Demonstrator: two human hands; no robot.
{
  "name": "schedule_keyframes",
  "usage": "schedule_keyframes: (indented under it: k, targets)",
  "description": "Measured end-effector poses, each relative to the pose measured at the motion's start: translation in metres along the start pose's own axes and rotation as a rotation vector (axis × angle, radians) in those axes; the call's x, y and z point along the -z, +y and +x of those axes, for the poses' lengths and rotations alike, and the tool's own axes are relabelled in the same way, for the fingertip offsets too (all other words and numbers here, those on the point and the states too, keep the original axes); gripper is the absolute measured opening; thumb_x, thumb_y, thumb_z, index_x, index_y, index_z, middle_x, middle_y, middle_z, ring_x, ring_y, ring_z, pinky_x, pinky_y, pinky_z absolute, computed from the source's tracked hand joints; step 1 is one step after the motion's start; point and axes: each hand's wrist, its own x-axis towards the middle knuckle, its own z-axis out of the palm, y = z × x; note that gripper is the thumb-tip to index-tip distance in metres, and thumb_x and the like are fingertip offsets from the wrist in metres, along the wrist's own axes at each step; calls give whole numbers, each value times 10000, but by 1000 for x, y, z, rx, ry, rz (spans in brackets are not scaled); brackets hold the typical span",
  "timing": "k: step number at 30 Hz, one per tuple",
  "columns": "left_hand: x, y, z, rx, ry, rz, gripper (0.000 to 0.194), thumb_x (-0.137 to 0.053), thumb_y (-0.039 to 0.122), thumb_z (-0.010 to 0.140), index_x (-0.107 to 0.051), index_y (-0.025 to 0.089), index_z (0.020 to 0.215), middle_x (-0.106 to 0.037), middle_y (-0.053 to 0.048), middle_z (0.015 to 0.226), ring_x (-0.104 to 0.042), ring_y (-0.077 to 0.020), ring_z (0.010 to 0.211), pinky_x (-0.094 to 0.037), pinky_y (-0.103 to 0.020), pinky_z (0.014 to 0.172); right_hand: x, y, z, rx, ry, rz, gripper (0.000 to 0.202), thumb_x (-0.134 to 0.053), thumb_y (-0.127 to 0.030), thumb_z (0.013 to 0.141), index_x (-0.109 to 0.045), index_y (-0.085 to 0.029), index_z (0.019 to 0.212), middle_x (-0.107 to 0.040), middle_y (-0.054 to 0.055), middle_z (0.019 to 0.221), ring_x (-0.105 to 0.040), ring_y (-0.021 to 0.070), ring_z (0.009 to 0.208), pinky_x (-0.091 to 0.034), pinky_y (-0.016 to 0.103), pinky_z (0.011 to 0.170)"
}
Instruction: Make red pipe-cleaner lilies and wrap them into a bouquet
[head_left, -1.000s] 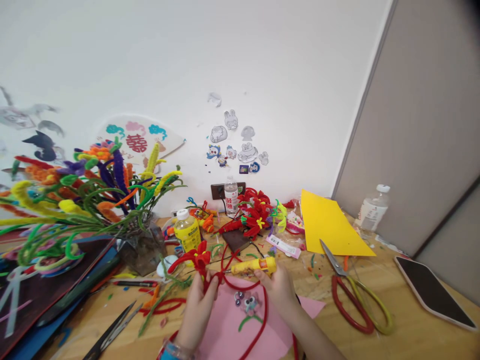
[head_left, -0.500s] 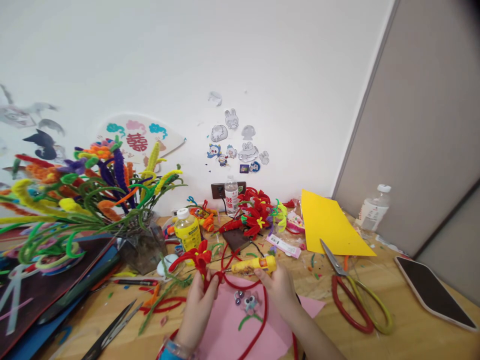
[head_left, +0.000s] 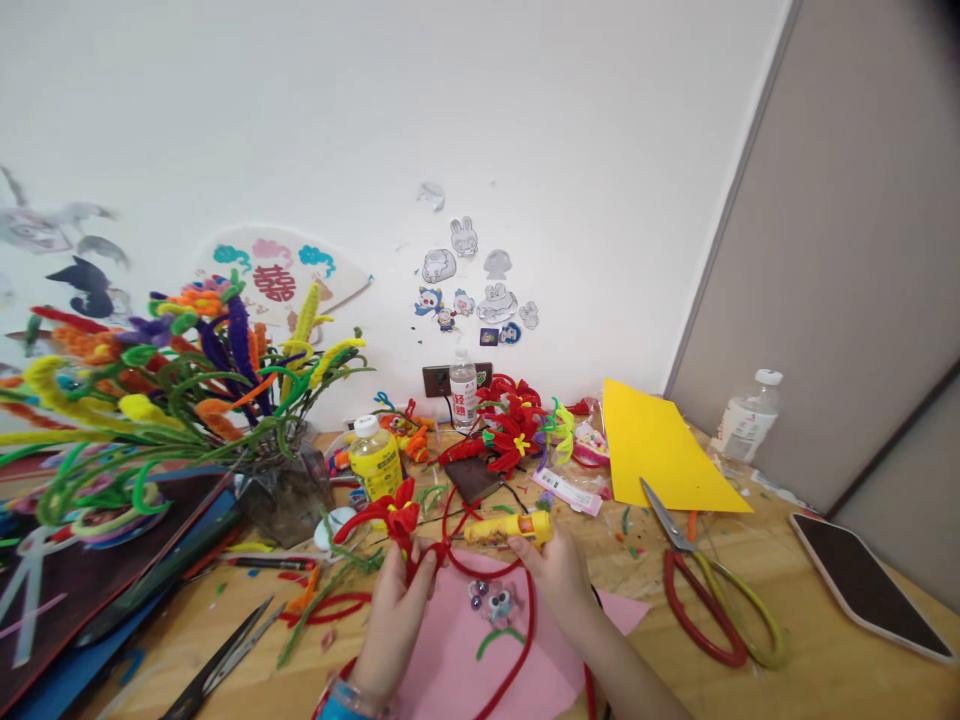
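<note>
Right now your left hand (head_left: 395,612) is pinched shut around the twisted stem of the red pipe-cleaner flower (head_left: 397,515), holding it upright above the pink paper sheet (head_left: 457,660), its petals fanned out just above your fingertips. Your right hand (head_left: 556,572) is wrapped around the yellow glue gun (head_left: 508,530), which lies level with its nozzle aimed left, the tip almost touching the knot where the red loops cross just beside your left thumb. So this looks like the gluing step: the joint is presented, the nozzle is lined up, and no bead of glue shows there from this view. A long red pipe cleaner (head_left: 521,640) trails down from that knot across the pink sheet, past the little googly-eyed piece (head_left: 495,603) lying on it. What comes next calls, I'd say, for a small, steady squeeze right on the crossing, keeping your left fingertips clear of the hot tip and the flower head from twisting while it sets. Around you the worktop (head_left: 825,660) is crowded: red-handled scissors (head_left: 709,600) to your right, near the yellow card (head_left: 660,450), a phone (head_left: 862,585) further out, black scissors (head_left: 225,655) to your left, a yellow bottle (head_left: 375,462) behind the flower, and the vase of pipe-cleaner stems (head_left: 285,490) beyond.
</note>
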Motion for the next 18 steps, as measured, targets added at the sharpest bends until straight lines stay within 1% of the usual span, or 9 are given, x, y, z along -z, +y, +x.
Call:
schedule_keyframes:
  k: [4, 8, 10, 13, 15, 16, 18]
  targets:
    - [0, -1, 0, 5, 9, -36, 255, -633, 373, 676, -442, 204, 685, -470, 54, 621, -431, -92, 508, -368, -210, 460, 0, 4, -1, 34, 28, -100, 471, -443, -585, 777, -621, -149, 772, -662, 102, 709, -618, 237, 659, -433, 300, 585]
    - [1, 0, -1, 18, 16, -80, 252, -616, 386, 699, -436, 210, 715, -487, 56, 640, -421, -87, 498, -363, -204, 451, 6, 6, 3, 182, 44, -298, 398, -502, -544, 781, -607, -160, 787, -644, 81, 728, -591, 236, 692, -405, 307, 615]
    - [2, 3, -2, 21, 8, -85, 259, -619, 386, 695, -430, 209, 701, -502, 50, 640, -417, -86, 490, -357, -206, 449, 8, 7, 6, 218, 16, -408, 344, -546, -498, 779, -600, -159, 794, -632, 76, 736, -575, 236, 716, -396, 311, 636]
    - [4, 6, -5, 38, -27, -100, 252, -627, 361, 678, -430, 203, 666, -506, 44, 599, -431, -97, 504, -370, -220, 484, 7, 7, 9, 185, -39, -534, 255, -595, -398, 777, -596, -144, 798, -620, 96, 774, -551, 258, 787, -397, 333, 685]
    - [5, 5, -7, 64, -44, -131, 230, -636, 333, 654, -449, 200, 666, -501, 41, 577, -449, -113, 528, -381, -233, 512, 4, 8, 9, 165, -78, -528, 238, -620, -367, 759, -601, -140, 830, -615, 104, 814, -529, 273, 852, -401, 353, 734]
    - [6, 4, -8, 78, -52, -156, 220, -641, 319, 639, -460, 198, 668, -505, 36, 583, -459, -122, 545, -386, -240, 521, 3, 9, 8, 169, -97, -491, 275, -632, -376, 746, -602, -137, 878, -612, 106, 849, -517, 277, 884, -400, 364, 762]
    - [5, 3, -10, 102, -52, -215, 205, -650, 297, 612, -484, 193, 673, -517, 22, 615, -470, -133, 565, -388, -250, 525, 0, 8, 6, 222, -145, -369, 426, -637, -434, 725, -575, -136, 1023, -593, 111, 947, -491, 278, 943, -392, 389, 818]
